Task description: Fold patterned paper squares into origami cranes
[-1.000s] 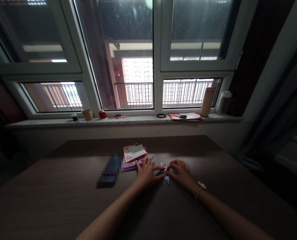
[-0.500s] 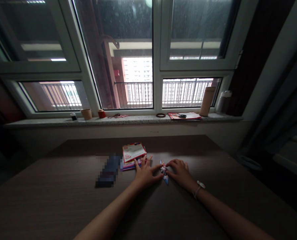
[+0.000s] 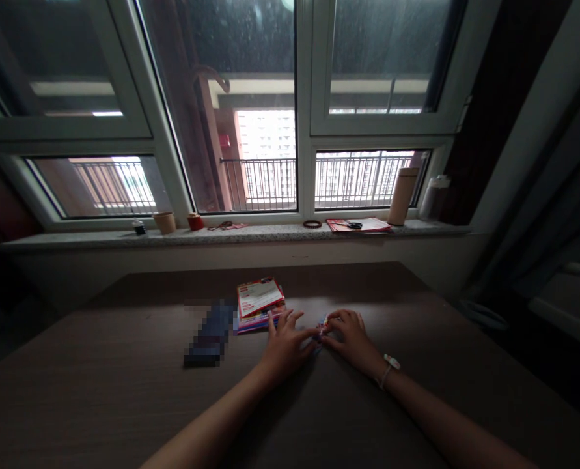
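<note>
A small folded colourful paper is between my hands on the dark table, partly covered by fingers and a little blurred. My left hand has its thumb and index finger at the paper's left side, while its other fingers spread toward a pile of printed papers. From the right, my right hand pinches the paper with thumb and curled fingers. A bracelet circles the right wrist. The exact fold shape is hidden.
Left of the pile lies a dark pixelated object. Along the windowsill stand a paper cup, a red spool-like item, scissors on red-edged sheets, a tan flask and a clear bottle.
The folded paper showed as a long, slanted pointed strip; now it looks shorter, turned or bunched between the fingers. My left fingers have shifted slightly away from the pile. The view moved a little.
</note>
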A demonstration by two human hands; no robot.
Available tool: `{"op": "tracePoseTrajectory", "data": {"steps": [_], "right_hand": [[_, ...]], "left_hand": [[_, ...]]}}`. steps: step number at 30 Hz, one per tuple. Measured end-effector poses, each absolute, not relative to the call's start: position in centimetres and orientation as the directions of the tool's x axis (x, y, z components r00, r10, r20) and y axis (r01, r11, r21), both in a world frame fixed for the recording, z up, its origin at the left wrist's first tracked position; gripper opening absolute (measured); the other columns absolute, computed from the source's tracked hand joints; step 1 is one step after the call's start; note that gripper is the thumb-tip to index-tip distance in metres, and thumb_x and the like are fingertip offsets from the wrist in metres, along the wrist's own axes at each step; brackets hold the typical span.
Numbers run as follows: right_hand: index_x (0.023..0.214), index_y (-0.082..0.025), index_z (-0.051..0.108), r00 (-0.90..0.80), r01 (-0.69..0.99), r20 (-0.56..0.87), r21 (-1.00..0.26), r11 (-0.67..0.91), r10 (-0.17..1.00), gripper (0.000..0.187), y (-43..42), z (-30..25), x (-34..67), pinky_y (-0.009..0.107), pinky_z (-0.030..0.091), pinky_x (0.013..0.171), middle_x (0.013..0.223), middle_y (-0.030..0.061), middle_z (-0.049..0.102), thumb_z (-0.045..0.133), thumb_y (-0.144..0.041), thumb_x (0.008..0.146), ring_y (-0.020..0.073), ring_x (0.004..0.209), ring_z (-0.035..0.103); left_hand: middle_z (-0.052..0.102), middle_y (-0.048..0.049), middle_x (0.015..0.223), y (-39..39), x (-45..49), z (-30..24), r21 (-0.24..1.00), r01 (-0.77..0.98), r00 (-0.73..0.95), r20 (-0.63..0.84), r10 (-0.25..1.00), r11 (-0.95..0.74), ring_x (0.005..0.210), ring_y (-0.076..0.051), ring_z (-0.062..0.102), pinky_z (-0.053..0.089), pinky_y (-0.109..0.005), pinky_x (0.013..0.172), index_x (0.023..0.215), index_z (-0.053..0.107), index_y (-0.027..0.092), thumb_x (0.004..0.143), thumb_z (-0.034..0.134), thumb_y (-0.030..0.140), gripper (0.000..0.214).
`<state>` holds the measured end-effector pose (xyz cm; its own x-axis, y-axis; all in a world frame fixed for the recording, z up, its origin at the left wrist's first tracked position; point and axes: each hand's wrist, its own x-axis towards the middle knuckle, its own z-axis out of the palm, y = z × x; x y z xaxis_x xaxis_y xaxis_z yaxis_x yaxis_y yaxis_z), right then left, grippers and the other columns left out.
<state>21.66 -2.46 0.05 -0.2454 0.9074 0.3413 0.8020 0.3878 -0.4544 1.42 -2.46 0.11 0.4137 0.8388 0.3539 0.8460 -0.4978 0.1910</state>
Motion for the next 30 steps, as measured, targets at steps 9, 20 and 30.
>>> {"op": "tracePoseTrajectory", "data": {"steps": [9,20,30], "right_hand": [[0.105,-0.035,0.067,-0.279,0.788,0.351,-0.448,0.422,0.894,0.021,-1.9,-0.5,22.2,0.043,0.030,0.105,0.112,0.0033,0.057,0.055,-0.036,0.088,0.0223,0.113,0.047],[0.126,-0.049,0.050,-0.388,0.851,0.242,-0.277,0.446,0.889,0.036,-2.8,-0.2,22.0,0.062,0.017,0.108,0.140,0.0011,0.044,0.049,-0.040,0.091,0.0281,0.129,0.036],[0.135,-0.050,0.038,-0.445,0.853,0.192,-0.205,0.480,0.874,0.041,-4.4,-0.1,21.8,0.065,0.015,0.108,0.142,0.0034,0.043,0.040,-0.043,0.094,0.0284,0.132,0.034]], "left_hand": [[0.039,-0.0013,0.146,-2.9,1.0,0.7,0.221,0.873,0.398,0.191,0.898,-0.434,0.137,-0.037,0.026,0.005,-0.077,0.099,0.116,0.056,0.057,0.085,0.054,0.054,0.031],[0.029,0.0050,0.152,-2.9,-0.2,2.8,0.176,0.855,0.480,0.090,0.872,-0.489,0.140,-0.041,0.014,0.000,-0.079,0.097,0.118,0.056,0.055,0.082,0.062,0.041,0.038],[0.035,0.0031,0.149,-3.9,-2.1,0.6,0.132,0.841,0.490,0.226,0.842,-0.525,0.138,-0.035,0.021,0.007,-0.076,0.101,0.118,0.054,0.057,0.090,0.055,0.032,0.038]]}}
